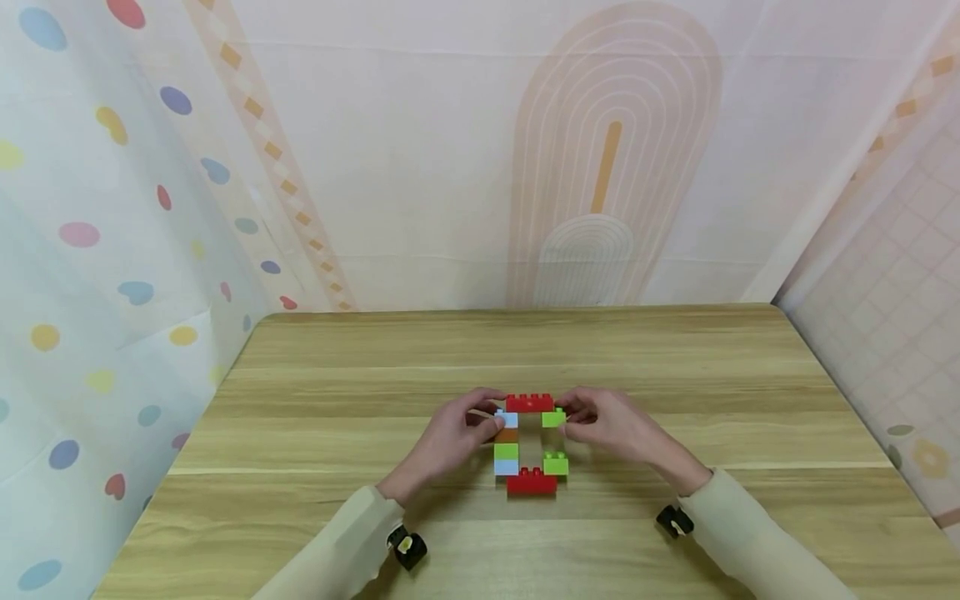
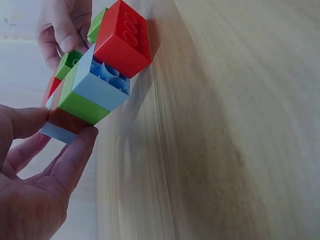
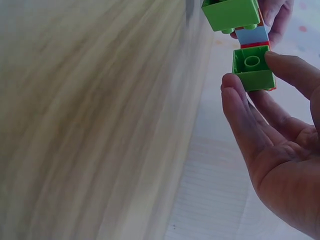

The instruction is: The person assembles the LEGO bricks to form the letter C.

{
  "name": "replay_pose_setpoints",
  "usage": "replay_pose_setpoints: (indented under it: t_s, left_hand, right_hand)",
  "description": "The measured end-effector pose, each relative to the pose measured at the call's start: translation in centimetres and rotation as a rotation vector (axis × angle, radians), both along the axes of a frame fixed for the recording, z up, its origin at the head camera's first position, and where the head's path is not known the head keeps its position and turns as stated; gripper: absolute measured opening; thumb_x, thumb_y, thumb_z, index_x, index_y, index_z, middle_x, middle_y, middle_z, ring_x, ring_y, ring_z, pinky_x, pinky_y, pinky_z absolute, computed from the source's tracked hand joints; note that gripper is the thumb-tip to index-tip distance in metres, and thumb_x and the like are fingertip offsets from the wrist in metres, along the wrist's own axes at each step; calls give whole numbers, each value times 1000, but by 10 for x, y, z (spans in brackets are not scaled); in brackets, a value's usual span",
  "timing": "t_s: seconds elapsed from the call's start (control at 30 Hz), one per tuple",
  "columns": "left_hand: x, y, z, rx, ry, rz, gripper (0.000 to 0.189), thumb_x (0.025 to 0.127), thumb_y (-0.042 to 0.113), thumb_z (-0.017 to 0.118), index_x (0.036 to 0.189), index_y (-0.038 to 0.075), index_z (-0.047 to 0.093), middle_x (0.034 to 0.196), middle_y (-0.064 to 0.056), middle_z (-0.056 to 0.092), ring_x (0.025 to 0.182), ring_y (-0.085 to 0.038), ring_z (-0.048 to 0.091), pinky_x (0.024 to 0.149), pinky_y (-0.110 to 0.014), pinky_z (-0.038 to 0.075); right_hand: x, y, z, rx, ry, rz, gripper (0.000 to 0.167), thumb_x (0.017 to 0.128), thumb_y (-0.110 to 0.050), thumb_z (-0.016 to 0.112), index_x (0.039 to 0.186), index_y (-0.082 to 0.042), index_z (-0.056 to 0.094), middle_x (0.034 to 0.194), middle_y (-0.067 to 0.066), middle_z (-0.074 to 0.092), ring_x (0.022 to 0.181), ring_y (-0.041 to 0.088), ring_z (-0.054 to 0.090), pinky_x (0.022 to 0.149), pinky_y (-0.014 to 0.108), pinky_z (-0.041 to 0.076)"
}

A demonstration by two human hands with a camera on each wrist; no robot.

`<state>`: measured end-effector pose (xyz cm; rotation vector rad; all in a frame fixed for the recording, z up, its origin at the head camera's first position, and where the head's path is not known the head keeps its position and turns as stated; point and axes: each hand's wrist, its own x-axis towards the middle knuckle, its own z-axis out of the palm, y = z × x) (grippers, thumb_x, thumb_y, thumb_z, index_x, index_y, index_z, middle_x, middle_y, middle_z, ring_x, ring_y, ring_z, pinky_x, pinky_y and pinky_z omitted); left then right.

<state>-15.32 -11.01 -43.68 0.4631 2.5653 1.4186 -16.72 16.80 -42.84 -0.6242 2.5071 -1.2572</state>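
Note:
A frame of toy building blocks sits in front of me in the head view. Its left column stacks light blue, orange (image 1: 507, 435), green (image 1: 506, 451) and light blue (image 1: 506, 467) blocks. Red blocks span the far end (image 1: 529, 403) and the near end (image 1: 532, 484). My left hand (image 1: 453, 429) pinches the left column around the orange block (image 2: 67, 121). On the other side, my right hand (image 1: 618, 423) pinches the far green block (image 3: 253, 80), whose hollow underside shows in the right wrist view. A gap separates it from the near green block (image 1: 556, 465).
The frame is over a wood-grain table (image 1: 337, 467). Behind the table hangs a pale patterned cloth (image 1: 420, 167), with dotted cloth (image 1: 135, 350) along the left. Black wrist cameras (image 1: 408, 548) are strapped at both cuffs.

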Motion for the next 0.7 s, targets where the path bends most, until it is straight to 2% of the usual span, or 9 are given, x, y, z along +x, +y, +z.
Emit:
replay_pose_setpoints:
  t_s: [0.3,0.53,0.7]
  left_hand:
    - [-7,2,-3,-48,-56,18,35,103,19,66,137,12,65,124,-6,67,113,-26,64,97,-46,56]
    - [-12,4,-7,-83,-40,7,34,102,16,65,135,7,66,122,-8,69,109,-23,65,90,-41,58]
    - [-13,5,-8,-129,-31,0,33,101,15,65,133,4,68,126,-11,68,111,-26,65,95,-45,57]
  right_hand:
    - [-8,1,-6,-9,-28,28,36,95,-21,76,124,-1,69,120,13,71,105,26,71,85,39,61]
    - [-13,1,-9,29,-37,41,35,95,-24,75,124,-4,71,122,12,71,106,24,70,86,41,60]
    - [-15,-2,-12,62,-46,32,34,94,-22,77,122,-4,73,119,8,73,103,21,70,85,39,60]
